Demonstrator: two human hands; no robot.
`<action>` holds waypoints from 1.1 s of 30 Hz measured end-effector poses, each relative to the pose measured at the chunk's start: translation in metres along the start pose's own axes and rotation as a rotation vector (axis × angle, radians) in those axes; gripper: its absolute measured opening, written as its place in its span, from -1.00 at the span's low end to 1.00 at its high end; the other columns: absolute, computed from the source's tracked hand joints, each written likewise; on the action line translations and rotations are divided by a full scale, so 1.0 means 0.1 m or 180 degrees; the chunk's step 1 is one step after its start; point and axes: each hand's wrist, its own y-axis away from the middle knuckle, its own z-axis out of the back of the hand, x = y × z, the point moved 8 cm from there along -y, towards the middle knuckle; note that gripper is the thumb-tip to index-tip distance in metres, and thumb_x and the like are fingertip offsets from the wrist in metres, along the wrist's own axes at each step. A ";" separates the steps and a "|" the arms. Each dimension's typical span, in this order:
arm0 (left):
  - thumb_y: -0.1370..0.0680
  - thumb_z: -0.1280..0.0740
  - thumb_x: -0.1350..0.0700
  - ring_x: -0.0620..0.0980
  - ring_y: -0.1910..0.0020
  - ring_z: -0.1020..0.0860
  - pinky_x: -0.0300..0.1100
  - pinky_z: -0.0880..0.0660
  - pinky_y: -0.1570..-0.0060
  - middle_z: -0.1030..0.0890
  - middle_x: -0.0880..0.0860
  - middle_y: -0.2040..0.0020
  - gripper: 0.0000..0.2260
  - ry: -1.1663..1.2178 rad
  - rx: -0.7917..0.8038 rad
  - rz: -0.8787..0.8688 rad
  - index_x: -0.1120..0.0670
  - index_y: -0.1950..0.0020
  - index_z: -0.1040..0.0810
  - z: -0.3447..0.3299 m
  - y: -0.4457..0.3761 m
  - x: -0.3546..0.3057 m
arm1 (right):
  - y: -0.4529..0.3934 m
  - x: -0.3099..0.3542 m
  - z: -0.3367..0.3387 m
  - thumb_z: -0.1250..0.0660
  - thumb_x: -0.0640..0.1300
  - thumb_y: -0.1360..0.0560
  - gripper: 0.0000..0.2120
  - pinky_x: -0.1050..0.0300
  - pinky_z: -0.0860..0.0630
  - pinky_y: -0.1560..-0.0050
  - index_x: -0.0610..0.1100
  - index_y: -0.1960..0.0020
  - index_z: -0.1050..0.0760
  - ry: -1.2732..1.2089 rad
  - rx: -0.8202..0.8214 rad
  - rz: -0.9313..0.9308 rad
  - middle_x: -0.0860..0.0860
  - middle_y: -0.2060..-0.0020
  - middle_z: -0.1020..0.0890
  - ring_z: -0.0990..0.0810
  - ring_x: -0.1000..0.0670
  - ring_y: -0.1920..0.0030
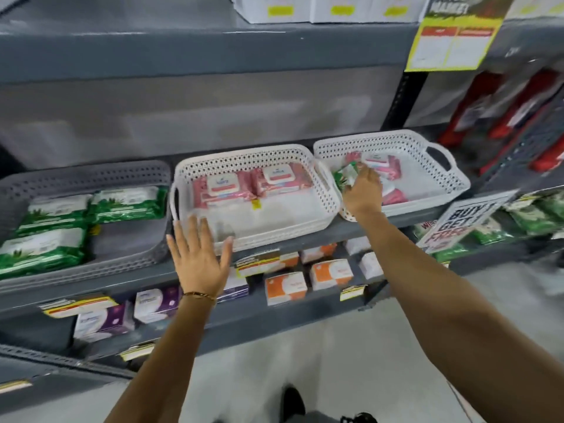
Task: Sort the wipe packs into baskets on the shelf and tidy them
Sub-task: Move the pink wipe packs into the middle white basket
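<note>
The right hand (363, 193), right of the frame's centre, reaches over the near rim of the right white basket (439, 154) and closes its fingers on a green wipe pack (346, 177), which sits tilted at the basket's left end; the fingertips are hidden behind the pack and the back of the hand, so how tight the hold is cannot be told. The left hand (200, 257), below centre, is spread wide with the palm forward and all fingers splayed, holding nothing; its thumb tip lies at the front rim of the middle white basket (244, 154), though whether it touches is unclear. A thin bracelet (200, 296) circles that wrist. In the right basket, pink wipe packs (386, 166) lie just beyond the held green one, partly covered by the hand. The middle basket holds two pink packs with white lids (253, 184) side by side along its back wall, the front half bare. At the left of the frame a grey basket (91, 175) carries green packs (58, 221), two at the back and one at the front left. All three baskets stand in a row on the grey shelf (305, 239), the two white ones touching. The picture is slightly blurred, so the pack labels cannot be read.
</note>
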 end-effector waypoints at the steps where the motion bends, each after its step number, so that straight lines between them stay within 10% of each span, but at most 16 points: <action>1: -0.51 0.14 -0.30 0.31 -0.45 -0.08 0.26 0.02 -0.40 -0.24 0.27 -0.45 -0.28 -0.0019 -0.0021 0.0053 0.21 -0.42 -0.25 -0.01 0.00 0.01 | -0.05 -0.08 -0.04 -0.21 -0.14 -0.54 -0.34 -0.03 0.00 -0.53 -0.34 -0.49 0.05 0.0115 0.0194 -0.0046 -0.27 -0.50 -0.10 -0.06 -0.20 -0.51; 10: -0.50 0.17 -0.32 0.27 -0.47 -0.01 0.18 0.08 -0.43 -0.18 0.25 -0.48 -0.29 -0.0047 -0.0096 0.0298 0.13 -0.46 -0.17 -0.01 0.02 0.02 | -0.20 -0.15 -0.12 -0.38 -0.22 -0.43 -0.81 0.08 -0.48 0.14 -0.27 0.00 -0.49 0.0416 0.0617 -0.0011 -0.17 0.09 -0.62 -0.61 -0.17 -0.02; 27: -0.49 0.22 -0.34 0.21 -0.49 0.03 0.11 0.17 -0.44 -0.13 0.22 -0.50 -0.26 -0.0140 0.0036 0.0223 0.13 -0.48 -0.11 0.04 0.03 0.05 | -0.12 -0.03 0.24 -0.41 -0.27 -0.38 -0.32 -0.18 -0.48 -0.25 -0.30 -0.41 -0.18 -0.0123 -0.0300 -0.0043 -0.31 -0.21 -0.48 -0.46 -0.30 -0.22; 33: -0.50 0.27 -0.30 0.22 -0.48 0.00 0.10 0.15 -0.44 -0.19 0.25 -0.48 -0.24 -0.0139 0.0045 0.0115 0.22 -0.44 -0.17 0.24 0.06 0.29 | 0.08 0.62 0.43 -0.45 -0.23 -0.32 -0.50 0.03 -0.56 0.04 -0.27 -0.22 -0.39 -0.0875 -0.0299 0.0471 -0.22 -0.05 -0.62 -0.56 -0.13 0.02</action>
